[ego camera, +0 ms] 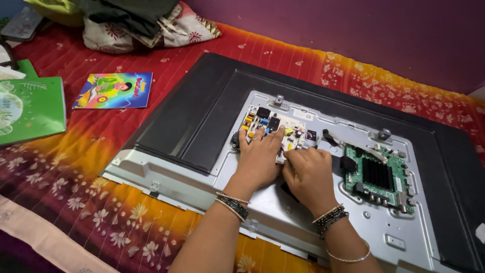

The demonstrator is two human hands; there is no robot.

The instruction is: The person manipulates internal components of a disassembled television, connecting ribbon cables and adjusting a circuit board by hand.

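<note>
The pale power board [270, 129] is lying on the grey metal chassis [298, 212] of an opened flat television, toward its upper left part, crowded with a black block, yellow and blue parts and small dark cylinders. Its long axis is running roughly left to right across the view, tilting slightly down toward the right. Both hands are resting on its near edge, so the board is lying directly ahead of the fingers, away from the person.

The left hand [257, 159] is lying flat with fingers spread and extended onto the board, pressing rather than gripping anything. The right hand [309, 174] is sitting just beside it at the board's lower right corner, fingers curled downward; whether they are pinching something beneath is hidden, so I cannot tell. The left hand is reaching further over the board.

Right of the hands, a green circuit board [378, 174] is sitting well apart from the pale one, with a flat ribbon cable [353, 146] running toward it. The black back cover [192, 116] is surrounding the chassis. All of it is resting on a red and orange floral bedspread [101, 212], with a colourful children's booklet [113, 90] and a green book [30, 108] lying off to the left
</note>
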